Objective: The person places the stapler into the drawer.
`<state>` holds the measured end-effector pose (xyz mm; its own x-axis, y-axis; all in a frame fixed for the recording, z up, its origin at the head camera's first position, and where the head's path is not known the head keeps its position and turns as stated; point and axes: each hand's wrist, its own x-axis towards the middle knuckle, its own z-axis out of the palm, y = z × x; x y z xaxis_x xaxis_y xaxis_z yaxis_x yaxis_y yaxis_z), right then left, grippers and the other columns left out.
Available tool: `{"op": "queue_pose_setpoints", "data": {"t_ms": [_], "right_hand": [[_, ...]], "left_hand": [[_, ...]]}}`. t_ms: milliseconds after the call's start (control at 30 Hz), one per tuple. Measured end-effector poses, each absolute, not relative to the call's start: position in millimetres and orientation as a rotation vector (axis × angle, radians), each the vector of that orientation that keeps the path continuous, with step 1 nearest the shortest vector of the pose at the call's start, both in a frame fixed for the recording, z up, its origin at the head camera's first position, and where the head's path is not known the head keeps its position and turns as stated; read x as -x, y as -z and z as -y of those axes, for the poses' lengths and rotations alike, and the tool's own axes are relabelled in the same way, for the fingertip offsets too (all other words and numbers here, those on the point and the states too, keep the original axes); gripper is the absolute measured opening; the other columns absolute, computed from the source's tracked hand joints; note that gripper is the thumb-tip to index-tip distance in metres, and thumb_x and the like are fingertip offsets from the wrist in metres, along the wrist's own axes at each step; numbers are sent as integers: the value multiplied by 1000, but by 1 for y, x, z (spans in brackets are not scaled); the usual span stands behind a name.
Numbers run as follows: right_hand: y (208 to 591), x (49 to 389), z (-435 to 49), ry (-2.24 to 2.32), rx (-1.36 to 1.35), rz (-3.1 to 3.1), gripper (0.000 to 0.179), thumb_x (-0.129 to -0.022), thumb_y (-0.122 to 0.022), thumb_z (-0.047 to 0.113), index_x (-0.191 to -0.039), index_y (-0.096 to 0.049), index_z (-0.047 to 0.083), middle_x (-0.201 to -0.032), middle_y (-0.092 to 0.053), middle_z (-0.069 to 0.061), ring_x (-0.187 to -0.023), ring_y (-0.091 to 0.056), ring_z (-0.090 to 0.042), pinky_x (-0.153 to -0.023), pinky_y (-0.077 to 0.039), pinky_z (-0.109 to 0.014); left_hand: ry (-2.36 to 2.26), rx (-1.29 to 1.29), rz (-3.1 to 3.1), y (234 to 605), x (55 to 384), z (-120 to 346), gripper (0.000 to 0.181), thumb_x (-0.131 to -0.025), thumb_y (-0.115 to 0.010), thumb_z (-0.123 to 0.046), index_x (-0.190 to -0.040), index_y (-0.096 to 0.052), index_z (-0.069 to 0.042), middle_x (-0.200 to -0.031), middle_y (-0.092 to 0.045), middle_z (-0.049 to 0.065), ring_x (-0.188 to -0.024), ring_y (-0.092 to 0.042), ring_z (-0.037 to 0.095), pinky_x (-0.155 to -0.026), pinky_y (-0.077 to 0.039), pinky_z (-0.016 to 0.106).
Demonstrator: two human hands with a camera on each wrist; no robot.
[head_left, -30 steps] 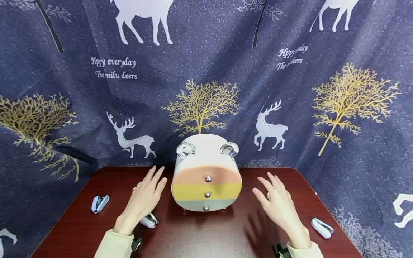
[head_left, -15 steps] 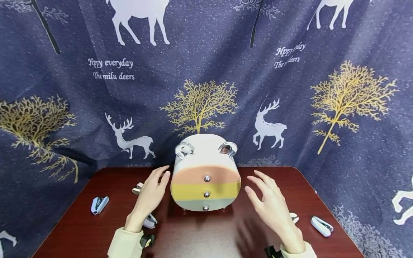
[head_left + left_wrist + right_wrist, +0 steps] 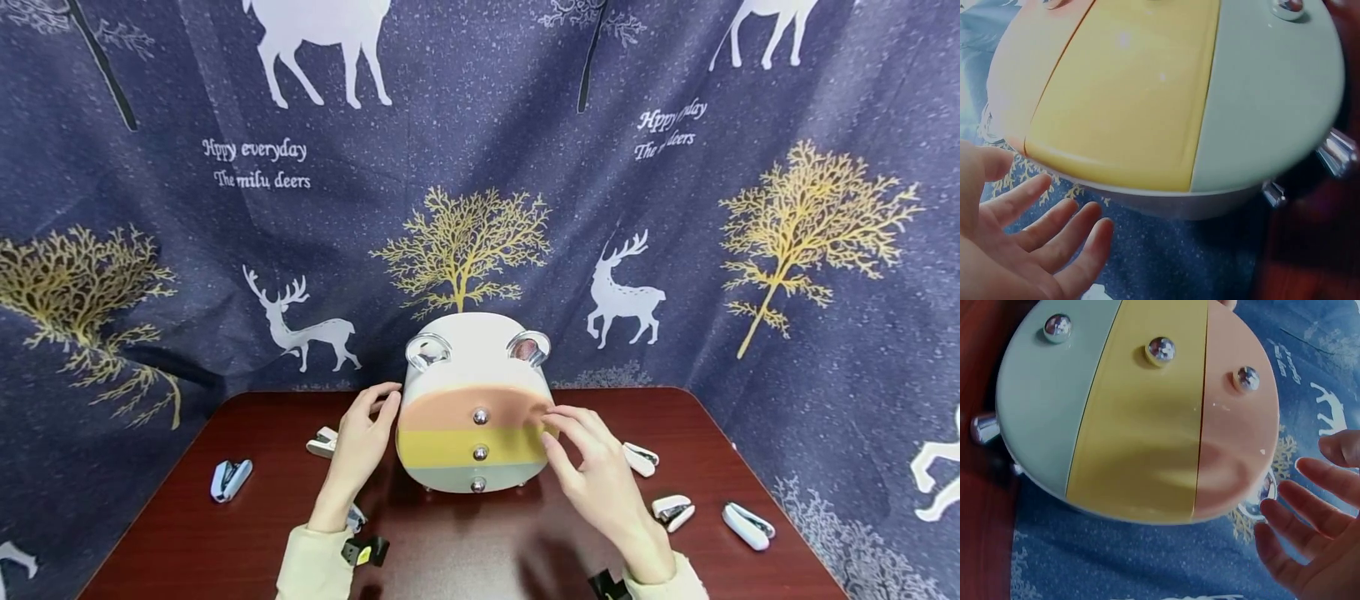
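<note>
A rounded white cabinet (image 3: 472, 354) stands in the middle of the table, with two silver ring-shaped ears on top. Its front has an orange drawer (image 3: 442, 410), a yellow drawer (image 3: 442, 450) and a pale green drawer (image 3: 446, 475), each with a silver knob. All three look closed. Beside the cabinet's left side is my left hand (image 3: 362, 446), fingers slightly bent and holding nothing; contact cannot be told. My right hand (image 3: 603, 467) hovers at the front right edge. In the right wrist view its relaxed fingers (image 3: 1291, 528) are spread and apart from the cabinet.
On the left lie a light blue mini stapler (image 3: 231, 481), a white one (image 3: 322, 442) and another (image 3: 356, 518) partly hidden by my left wrist. Several more lie at right, including a white one (image 3: 641, 459) and a pale blue one (image 3: 748, 525). A patterned curtain (image 3: 480, 125) hangs behind.
Both hands have moved inward to the cabinet, the left toward its side and the right toward its front right edge. Staplers that the hands hid now show. The cabinet stays put.
</note>
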<state>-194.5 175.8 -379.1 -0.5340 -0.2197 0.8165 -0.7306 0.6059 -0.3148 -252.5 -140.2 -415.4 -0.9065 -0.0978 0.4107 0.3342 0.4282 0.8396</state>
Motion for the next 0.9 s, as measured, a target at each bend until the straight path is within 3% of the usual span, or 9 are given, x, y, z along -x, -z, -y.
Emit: {"op": "queue_pose_setpoints", "data": {"t_ms": [133, 367, 567, 900], "right_hand": [[381, 198, -167, -865, -786, 2052, 21, -86, -70, 4, -108, -70, 4, -107, -67, -3, -99, -62, -19, -89, -42, -19], [384, 204, -151, -897, -752, 2080, 15, -87, -71, 7, -102, -71, 7, -94, -67, 4, -76, -60, -8, -62, -46, -17], [386, 210, -136, -957, -755, 2065, 14, -85, -76, 8, -98, -70, 7, -86, -65, 4, -72, -59, -4, -58, -51, -22], [390, 220, -113, -1013, -730, 2010, 17, -82, -78, 4, -96, -69, 6, -82, -68, 4, -65, -62, -2, -56, -50, -17]], "left_hand": [[1513, 180, 2246, 412, 256, 138, 35, -100, -55, -38, -123, -64, -14, -124, -59, 4, -109, -58, 23, -86, -45, 41], [1525, 169, 2181, 408, 264, 132, 26, -97, -63, -30, -115, -68, -11, -107, -64, 5, -97, -60, 20, -84, -43, 31], [1551, 159, 2155, 408, 268, 128, 24, -95, -66, -31, -110, -68, -12, -100, -65, 3, -90, -59, 17, -77, -43, 25], [1590, 149, 2138, 410, 270, 127, 24, -94, -66, -33, -106, -67, -12, -96, -64, 3, -85, -58, 17, -73, -43, 25]]}}
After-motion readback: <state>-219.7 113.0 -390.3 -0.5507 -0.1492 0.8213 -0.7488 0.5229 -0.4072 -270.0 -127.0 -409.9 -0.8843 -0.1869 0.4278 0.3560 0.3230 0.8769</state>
